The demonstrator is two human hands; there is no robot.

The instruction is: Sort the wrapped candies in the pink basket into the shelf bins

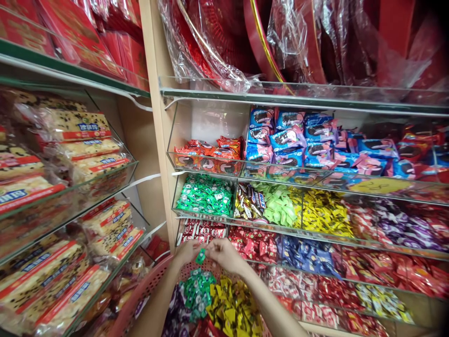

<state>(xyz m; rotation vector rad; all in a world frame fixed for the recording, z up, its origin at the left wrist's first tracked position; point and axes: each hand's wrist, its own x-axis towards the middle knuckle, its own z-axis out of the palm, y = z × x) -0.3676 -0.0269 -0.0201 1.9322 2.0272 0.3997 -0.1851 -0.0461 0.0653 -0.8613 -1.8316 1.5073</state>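
Note:
My left hand (186,252) and my right hand (224,255) meet low in the middle, just above a pink plastic basket (140,299). Together they pinch a small green wrapped candy (200,256) between their fingertips. Below them the basket holds a heap of green candies (196,292), yellow candies (233,309) and some purple ones (177,313). Straight above my hands, a clear shelf bin holds more green candies (205,195) of the same kind.
Clear acrylic shelves (308,231) carry bins of wrapped sweets in yellow, light green, red, blue and purple. Blue and orange cookie packs (291,140) fill the shelf above. Left shelves hold nougat-like bars in clear wrap (87,140). Red boxes and wrapped trays sit on top.

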